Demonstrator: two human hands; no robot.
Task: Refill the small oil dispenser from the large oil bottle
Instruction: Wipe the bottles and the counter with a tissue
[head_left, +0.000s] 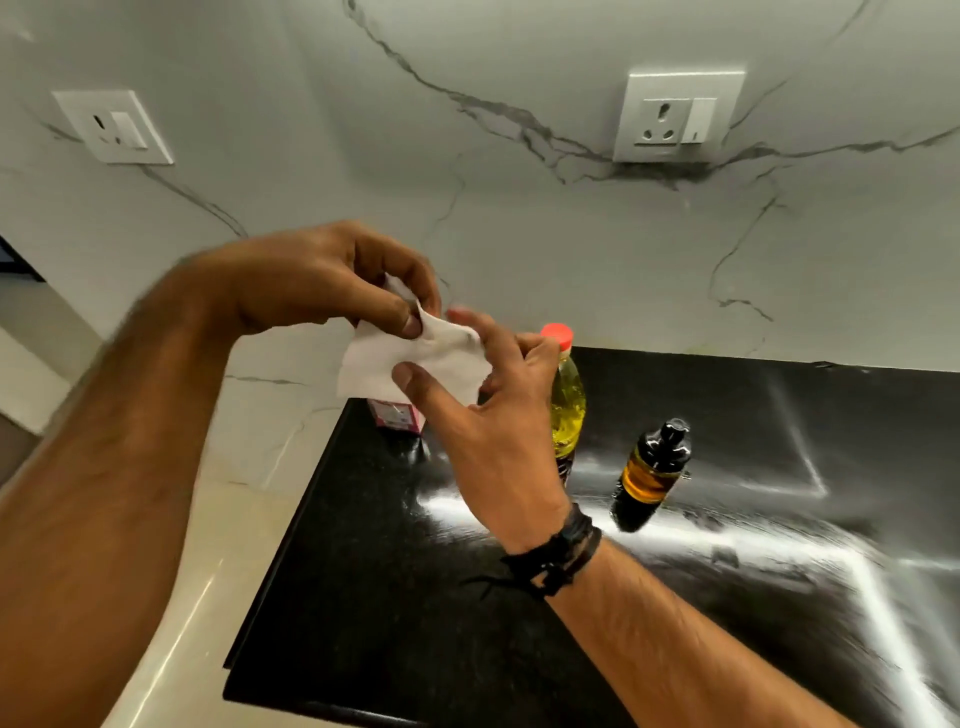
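The small oil dispenser (653, 475), dark glass with a black pump top and amber oil showing through its middle, is standing upright on the black granite countertop (779, 467), just right of the large oil bottle (566, 400), which is wearing a red cap and holding yellow oil; the two are close but apart, and no writing on either can be read. Both hands are working in the air in front of the bottle, neither touching bottle nor dispenser. The left hand (322, 280) is pinching the upper edge of a white paper tissue (410, 364) between thumb and curled fingers. The right hand (488, 405), with black cords at the wrist, is gripping the same tissue from below, thumb on the front and fingers curled behind. A pink packet (397, 415) is sitting behind the tissue, its print too blurred to read. A white marble-veined wall (493, 208) is carrying two switched sockets, one at left (111, 127) and one at right (678, 117).
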